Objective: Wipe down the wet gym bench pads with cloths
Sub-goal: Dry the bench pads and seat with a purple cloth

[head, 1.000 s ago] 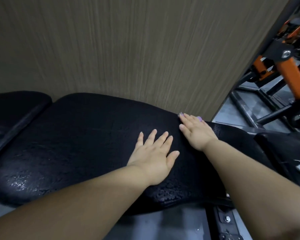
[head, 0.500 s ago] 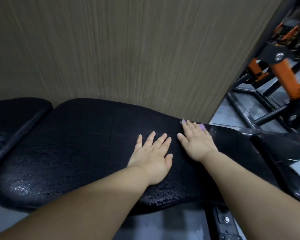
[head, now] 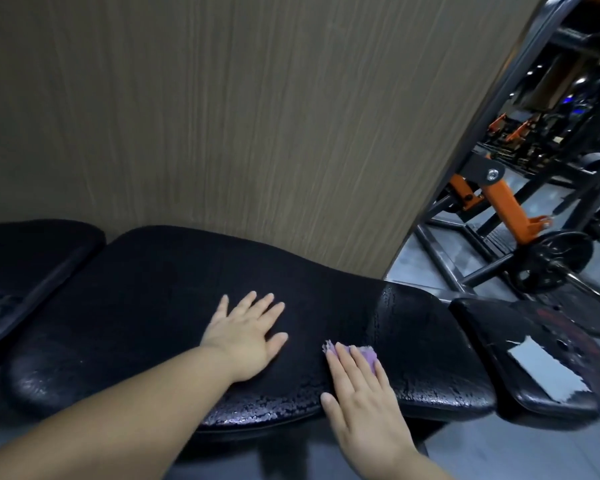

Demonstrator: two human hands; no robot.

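A long black bench pad with a cracked, glistening surface stretches across the view below a wood-grain wall. My left hand lies flat on its middle, fingers spread. My right hand presses a small purple cloth flat against the pad near its front edge, with straight fingers; most of the cloth is hidden under them. A smaller black pad sits to the right, with a torn patch showing grey.
Another black pad lies at the far left. The wood-grain wall stands right behind the bench. At the right are a black and orange machine frame and a weight plate on the grey floor.
My right hand with the cloth has slid from the pad's far edge by the wall down to its near front edge. The left hand stays flat on the pad.
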